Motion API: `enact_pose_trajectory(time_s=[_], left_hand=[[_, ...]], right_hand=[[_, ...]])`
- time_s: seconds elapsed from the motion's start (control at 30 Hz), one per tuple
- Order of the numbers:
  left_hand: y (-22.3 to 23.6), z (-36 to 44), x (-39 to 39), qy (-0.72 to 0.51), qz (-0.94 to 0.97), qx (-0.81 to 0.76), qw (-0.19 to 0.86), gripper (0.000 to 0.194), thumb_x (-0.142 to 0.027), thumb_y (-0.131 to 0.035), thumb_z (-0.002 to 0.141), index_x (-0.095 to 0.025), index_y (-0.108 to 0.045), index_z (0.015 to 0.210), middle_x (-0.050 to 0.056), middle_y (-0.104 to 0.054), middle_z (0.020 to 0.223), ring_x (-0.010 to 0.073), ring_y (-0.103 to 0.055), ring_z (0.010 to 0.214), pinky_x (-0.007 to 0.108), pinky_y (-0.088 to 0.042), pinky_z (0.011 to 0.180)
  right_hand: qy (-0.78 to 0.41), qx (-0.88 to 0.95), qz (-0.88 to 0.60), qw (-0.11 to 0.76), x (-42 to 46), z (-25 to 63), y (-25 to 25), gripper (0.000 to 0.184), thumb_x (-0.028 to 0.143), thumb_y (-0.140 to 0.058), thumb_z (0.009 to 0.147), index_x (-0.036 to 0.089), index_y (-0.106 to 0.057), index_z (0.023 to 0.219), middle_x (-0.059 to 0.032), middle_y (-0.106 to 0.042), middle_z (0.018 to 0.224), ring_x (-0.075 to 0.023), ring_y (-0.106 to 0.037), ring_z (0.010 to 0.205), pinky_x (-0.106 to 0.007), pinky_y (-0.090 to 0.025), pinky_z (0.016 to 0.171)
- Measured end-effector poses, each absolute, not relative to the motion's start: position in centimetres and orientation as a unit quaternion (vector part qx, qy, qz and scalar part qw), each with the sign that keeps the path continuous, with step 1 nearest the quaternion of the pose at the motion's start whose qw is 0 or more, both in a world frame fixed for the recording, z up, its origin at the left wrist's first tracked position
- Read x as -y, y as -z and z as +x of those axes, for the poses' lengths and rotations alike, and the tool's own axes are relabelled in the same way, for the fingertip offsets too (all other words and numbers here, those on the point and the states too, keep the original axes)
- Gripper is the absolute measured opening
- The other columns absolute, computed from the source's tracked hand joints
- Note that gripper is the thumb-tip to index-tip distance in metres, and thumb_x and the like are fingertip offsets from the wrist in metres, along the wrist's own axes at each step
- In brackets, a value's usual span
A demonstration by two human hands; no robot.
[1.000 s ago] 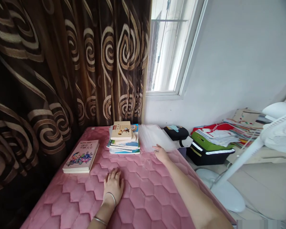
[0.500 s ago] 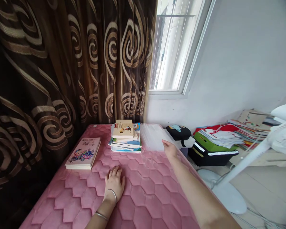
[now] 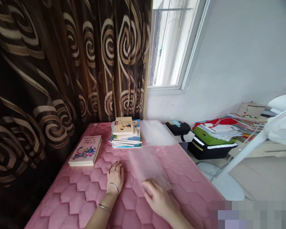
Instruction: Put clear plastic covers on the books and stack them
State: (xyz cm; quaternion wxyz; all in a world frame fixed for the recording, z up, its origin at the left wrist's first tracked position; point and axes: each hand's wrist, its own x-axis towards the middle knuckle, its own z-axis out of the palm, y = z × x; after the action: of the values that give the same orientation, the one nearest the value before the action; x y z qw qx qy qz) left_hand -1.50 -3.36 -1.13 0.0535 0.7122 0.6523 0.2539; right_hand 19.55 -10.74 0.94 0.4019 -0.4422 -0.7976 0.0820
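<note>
My right hand [image 3: 154, 195] pinches the near edge of a clear plastic book cover [image 3: 149, 163], which is smeared by motion over the mattress. Palm down, my left hand [image 3: 115, 176] rests on the pink quilted mattress [image 3: 85, 197] with its fingers stretched forward and nothing held. Farther back lies a pile of similar clear plastic covers [image 3: 156, 133]. Beside that pile, on its left, is a stack of books [image 3: 124, 128] with a cream-coloured one on top. Two books with a pale pink illustrated cover [image 3: 85, 151] lie at the mattress's left side.
A dark patterned curtain [image 3: 97, 63] hangs along the left and back. Beyond the mattress's right edge stand a black case [image 3: 178, 128], a black and green box [image 3: 212, 146] with papers on it, and a white fan [image 3: 243, 152]. A window [image 3: 171, 47] is behind.
My right hand has drawn one clear cover off the pile, toward me and to the left. My left hand stays on the mattress. The view has shifted slightly.
</note>
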Motion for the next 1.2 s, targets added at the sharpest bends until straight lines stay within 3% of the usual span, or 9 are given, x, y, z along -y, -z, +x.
enact_pose_trajectory(time_s=[0.1, 0.2, 0.37, 0.5, 0.77, 0.87, 0.97, 1.1, 1.2], left_hand=[[0.9, -1.6, 3.5, -0.263, 0.717, -0.643, 0.06, 0.037, -0.029, -0.031, 0.095, -0.019, -0.059, 0.118, 0.008, -0.06, 0.127, 0.0203, -0.05, 0.122, 0.042, -0.037, 0.105], [0.7, -1.5, 3.6, -0.249, 0.719, -0.646, 0.057, 0.037, -0.034, -0.037, 0.093, -0.02, -0.058, 0.12, 0.009, -0.058, 0.131, 0.0232, -0.048, 0.124, 0.045, -0.036, 0.105], [0.5, -1.3, 3.8, -0.22, 0.733, -0.643, 0.036, 0.041, -0.035, -0.043, 0.09, -0.019, -0.056, 0.126, 0.01, -0.053, 0.136, 0.026, -0.045, 0.127, 0.047, -0.032, 0.107], [0.4, -1.3, 3.7, -0.208, 0.734, -0.646, 0.033, 0.042, -0.035, -0.044, 0.09, -0.021, -0.056, 0.127, 0.01, -0.053, 0.136, 0.0258, -0.046, 0.125, 0.047, -0.033, 0.106], [0.5, -1.1, 3.7, -0.195, 0.737, -0.646, 0.029, 0.046, -0.036, -0.047, 0.088, -0.02, -0.052, 0.131, 0.011, -0.049, 0.139, 0.0267, -0.041, 0.128, 0.047, -0.03, 0.107], [0.2, -1.0, 4.0, -0.216, 0.723, -0.656, 0.015, 0.041, -0.034, -0.05, 0.086, -0.022, -0.057, 0.124, 0.011, -0.049, 0.138, 0.0286, -0.044, 0.124, 0.049, -0.034, 0.102], [-0.8, -0.3, 4.7, -0.264, 0.728, -0.632, 0.031, 0.029, -0.027, -0.044, 0.087, -0.021, -0.065, 0.105, 0.012, -0.058, 0.122, 0.0266, -0.054, 0.109, 0.045, -0.04, 0.093], [-2.6, 2.0, 6.1, -0.306, 0.747, -0.552, 0.209, 0.035, -0.036, -0.034, 0.092, -0.02, -0.062, 0.08, 0.007, -0.065, 0.079, 0.0182, -0.062, 0.075, 0.03, -0.046, 0.072], [-3.1, 3.7, 6.7, -0.308, 0.705, -0.549, 0.327, 0.038, -0.046, -0.033, 0.092, -0.022, -0.055, 0.073, 0.001, -0.06, 0.064, 0.0146, -0.058, 0.06, 0.025, -0.043, 0.059]], right_hand=[[-0.165, 0.855, -0.406, 0.277, 12.7, 18.1, -0.9, 0.019, 0.014, -0.058, 0.079, 0.027, -0.066, 0.09, 0.001, -0.068, 0.088, -0.0159, -0.061, 0.086, -0.027, -0.046, 0.079], [-0.228, 0.865, -0.373, 0.244, 12.4, 18.2, -2.3, 0.023, 0.027, -0.071, 0.073, 0.029, -0.068, 0.096, 0.0022, -0.069, 0.097, -0.0166, -0.061, 0.089, -0.028, -0.045, 0.083], [-0.143, 0.761, -0.546, 0.32, 8.7, 20.0, -2.5, 0.024, 0.027, -0.046, 0.09, 0.026, -0.066, 0.103, -0.0053, -0.068, 0.102, -0.0201, -0.062, 0.097, -0.032, -0.046, 0.086], [-0.071, 0.649, -0.683, 0.327, 6.3, 21.7, 0.6, 0.026, 0.022, -0.049, 0.082, 0.019, -0.067, 0.101, -0.0116, -0.067, 0.1, -0.0251, -0.064, 0.091, -0.037, -0.049, 0.083], [-0.222, 0.585, -0.666, 0.407, 5.9, 23.2, 2.1, 0.033, 0.035, -0.052, 0.076, 0.02, -0.067, 0.102, -0.0039, -0.071, 0.076, -0.0206, -0.067, 0.07, -0.031, -0.052, 0.069], [-0.247, 0.565, -0.655, 0.437, 5.9, 23.2, 1.7, 0.034, 0.039, -0.054, 0.074, 0.019, -0.068, 0.098, -0.0036, -0.07, 0.073, -0.0201, -0.065, 0.066, -0.031, -0.052, 0.065], [-0.273, 0.548, -0.641, 0.463, 5.9, 23.3, 1.5, 0.036, 0.042, -0.056, 0.072, 0.018, -0.07, 0.095, -0.0043, -0.07, 0.073, -0.02, -0.064, 0.065, -0.031, -0.052, 0.064], [-0.332, 0.56, -0.589, 0.479, 6.5, 22.9, 0.6, 0.038, 0.047, -0.057, 0.077, 0.019, -0.071, 0.099, -0.0065, -0.073, 0.086, -0.0212, -0.066, 0.076, -0.032, -0.053, 0.071], [-0.354, 0.619, -0.532, 0.456, 7.5, 21.6, -0.4, 0.038, 0.049, -0.049, 0.086, 0.023, -0.071, 0.105, -0.0064, -0.072, 0.098, -0.0215, -0.066, 0.091, -0.035, -0.052, 0.083]])
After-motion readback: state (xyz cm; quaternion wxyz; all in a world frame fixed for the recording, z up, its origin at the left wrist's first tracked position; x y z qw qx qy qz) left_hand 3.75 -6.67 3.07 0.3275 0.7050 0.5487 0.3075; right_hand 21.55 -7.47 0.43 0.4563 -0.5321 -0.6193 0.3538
